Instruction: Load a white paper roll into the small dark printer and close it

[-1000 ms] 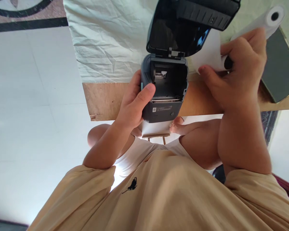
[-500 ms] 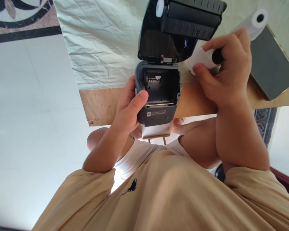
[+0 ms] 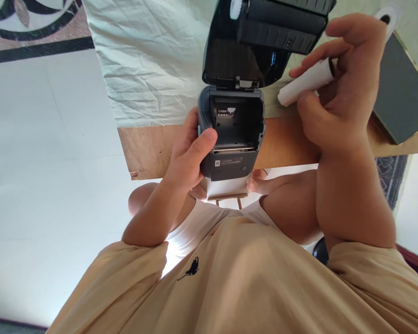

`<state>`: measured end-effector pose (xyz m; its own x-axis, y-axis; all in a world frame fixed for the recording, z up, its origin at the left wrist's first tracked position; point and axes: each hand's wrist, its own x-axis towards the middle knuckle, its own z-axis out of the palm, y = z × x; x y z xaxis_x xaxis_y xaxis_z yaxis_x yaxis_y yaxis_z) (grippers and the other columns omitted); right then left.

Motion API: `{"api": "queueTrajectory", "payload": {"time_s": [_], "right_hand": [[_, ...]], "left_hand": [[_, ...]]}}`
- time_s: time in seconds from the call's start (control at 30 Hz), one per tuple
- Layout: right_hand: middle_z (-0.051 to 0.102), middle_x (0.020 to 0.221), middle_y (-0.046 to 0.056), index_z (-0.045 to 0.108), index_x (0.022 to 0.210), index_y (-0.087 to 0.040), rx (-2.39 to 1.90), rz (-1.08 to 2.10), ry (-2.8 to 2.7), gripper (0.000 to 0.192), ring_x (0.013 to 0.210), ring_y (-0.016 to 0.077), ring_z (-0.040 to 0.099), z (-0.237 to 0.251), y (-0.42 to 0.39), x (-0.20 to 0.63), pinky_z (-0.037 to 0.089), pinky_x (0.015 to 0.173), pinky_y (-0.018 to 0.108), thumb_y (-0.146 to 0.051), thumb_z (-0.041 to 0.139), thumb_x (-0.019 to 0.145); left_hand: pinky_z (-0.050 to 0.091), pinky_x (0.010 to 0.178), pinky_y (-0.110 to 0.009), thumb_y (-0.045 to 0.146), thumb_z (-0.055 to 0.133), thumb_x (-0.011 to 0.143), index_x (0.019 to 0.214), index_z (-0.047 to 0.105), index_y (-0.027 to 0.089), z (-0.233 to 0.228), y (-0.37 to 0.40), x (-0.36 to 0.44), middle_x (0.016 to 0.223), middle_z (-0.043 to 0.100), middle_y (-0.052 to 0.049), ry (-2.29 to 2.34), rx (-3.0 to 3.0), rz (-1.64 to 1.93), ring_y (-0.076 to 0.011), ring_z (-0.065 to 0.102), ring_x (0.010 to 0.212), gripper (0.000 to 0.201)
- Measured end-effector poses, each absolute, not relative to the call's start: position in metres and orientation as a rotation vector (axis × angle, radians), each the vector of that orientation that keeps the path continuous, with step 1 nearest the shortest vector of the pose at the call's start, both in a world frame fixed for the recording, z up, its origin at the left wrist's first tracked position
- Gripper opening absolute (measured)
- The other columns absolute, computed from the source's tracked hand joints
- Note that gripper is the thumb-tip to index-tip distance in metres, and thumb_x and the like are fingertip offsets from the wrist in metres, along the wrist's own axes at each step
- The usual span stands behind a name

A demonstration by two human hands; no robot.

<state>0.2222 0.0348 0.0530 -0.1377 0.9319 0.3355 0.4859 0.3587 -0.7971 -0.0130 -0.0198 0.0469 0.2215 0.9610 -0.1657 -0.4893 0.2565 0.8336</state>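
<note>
My left hand [image 3: 190, 153] grips the left side of a small black label printer [image 3: 233, 134], its thumb over the near left rim. The printer's lid [image 3: 247, 55] is swung up and back, and the paper bay inside holds only a small printed sticker [image 3: 226, 112]. To the right of the printer, my right hand [image 3: 348, 83] holds a slim white paper roll [image 3: 306, 82] between thumb and fingers. The roll is tilted, with its dark hollow end toward my palm. Part of it is hidden by my fingers.
A larger white roll [image 3: 392, 18] stands at the back right, partly behind my right hand. Beside it lies a dark grey flat box [image 3: 402, 93]. Pale green cloth [image 3: 149, 65] covers most of the wooden table [image 3: 146, 150], whose front edge runs above my knees.
My right hand has lifted the white paper roll and turned it, moving slightly right. My left hand still holds the open printer in nearly the same place.
</note>
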Motion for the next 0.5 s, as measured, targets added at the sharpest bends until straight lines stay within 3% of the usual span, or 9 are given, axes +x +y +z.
{"api": "queueTrajectory", "payload": {"time_s": [0.07,0.13,0.2,0.27,0.4,0.5], "right_hand": [[0.059,0.107,0.001,0.051,0.125,-0.028,-1.217,0.574,-1.847,0.066,0.093,0.0137,0.061,0.0507,0.0351,0.2232,0.052,0.083,0.033,-0.001,0.054,0.065],[0.057,0.116,0.001,0.048,0.129,-0.031,-1.227,0.574,-1.892,0.065,0.103,0.0146,0.061,0.0489,0.0355,0.2244,0.054,0.087,0.033,-0.004,0.059,0.07],[0.045,0.135,0.002,0.038,0.136,-0.036,-1.174,0.616,-1.91,0.07,0.122,0.0169,0.053,0.0477,0.0361,0.2251,0.057,0.085,0.031,-0.012,0.064,0.075],[0.035,0.139,0.001,0.034,0.137,-0.04,-1.157,0.628,-1.901,0.074,0.127,0.0171,0.043,0.0467,0.0369,0.2252,0.059,0.082,0.029,-0.018,0.068,0.075],[0.037,0.125,-0.001,0.039,0.13,-0.046,-1.13,0.607,-1.864,0.073,0.104,0.0123,0.045,0.0461,0.0387,0.2258,0.059,0.084,0.029,-0.021,0.075,0.071],[0.035,0.131,-0.004,0.037,0.133,-0.048,-1.055,0.579,-1.866,0.07,0.103,0.0108,0.049,0.0477,0.0384,0.2268,0.055,0.09,0.031,-0.022,0.067,0.076]], "left_hand": [[0.056,0.047,-0.023,0.047,0.06,0.087,0.11,0.059,0.021,0.0476,-0.0201,-0.0131,0.094,0.068,-0.003,0.799,0.735,1.136,-0.0139,0.069,0.069,0.035],[0.055,0.049,-0.022,0.048,0.06,0.087,0.111,0.059,0.022,0.049,-0.0202,-0.0132,0.092,0.068,-0.003,0.812,0.727,1.115,-0.0144,0.07,0.074,0.035],[0.058,0.056,-0.022,0.048,0.061,0.086,0.112,0.058,0.021,0.0508,-0.0201,-0.0132,0.092,0.067,-0.003,0.812,0.717,1.101,-0.0165,0.071,0.085,0.037],[0.06,0.065,-0.023,0.047,0.063,0.085,0.112,0.058,0.02,0.0521,-0.0198,-0.0131,0.092,0.067,-0.003,0.807,0.709,1.103,-0.0184,0.071,0.095,0.038],[0.059,0.064,-0.023,0.046,0.064,0.085,0.11,0.058,0.021,0.0514,-0.0197,-0.0127,0.09,0.067,-0.002,0.803,0.698,1.105,-0.0158,0.07,0.087,0.036],[0.058,0.057,-0.023,0.047,0.064,0.085,0.109,0.06,0.022,0.0488,-0.02,-0.0127,0.093,0.068,-0.001,0.794,0.709,1.123,-0.013,0.068,0.076,0.035]]}}
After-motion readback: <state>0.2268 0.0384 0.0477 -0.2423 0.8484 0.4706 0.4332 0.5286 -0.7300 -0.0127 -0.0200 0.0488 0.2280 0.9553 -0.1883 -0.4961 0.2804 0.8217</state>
